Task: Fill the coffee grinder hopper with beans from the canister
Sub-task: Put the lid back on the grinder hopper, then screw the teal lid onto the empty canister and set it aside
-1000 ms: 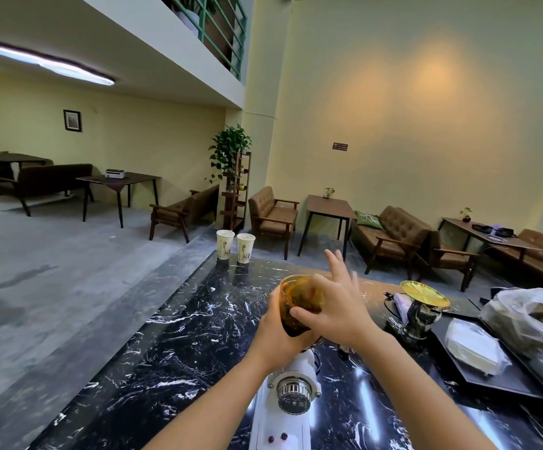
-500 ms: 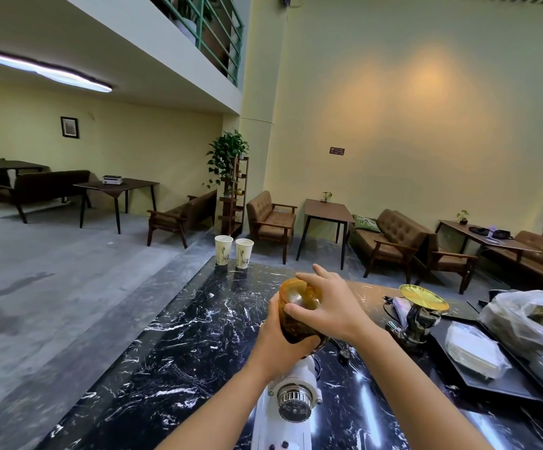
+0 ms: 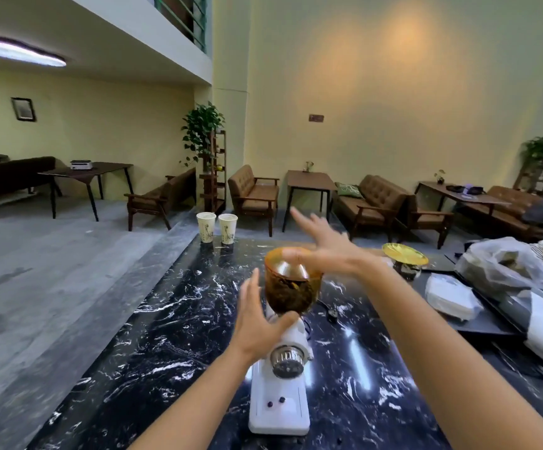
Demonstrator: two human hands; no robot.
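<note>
Black marble tabletop (image 3: 172, 319) carries a white coffee grinder (image 3: 280, 394) near its front edge. Left hand (image 3: 257, 319) lies loose-fingered against the amber hopper (image 3: 291, 287), grip released. Right hand (image 3: 322, 248) hovers spread above the rim, grasping nothing. Beans (image 3: 288, 295) fill the hopper's lower part. Two paper cups (image 3: 217, 227) stand at the far edge.

Both forearms are bare, with no sleeves visible.

Open hands (image 3: 323, 246) beside bean-filled hopper (image 3: 291, 282)
</note>
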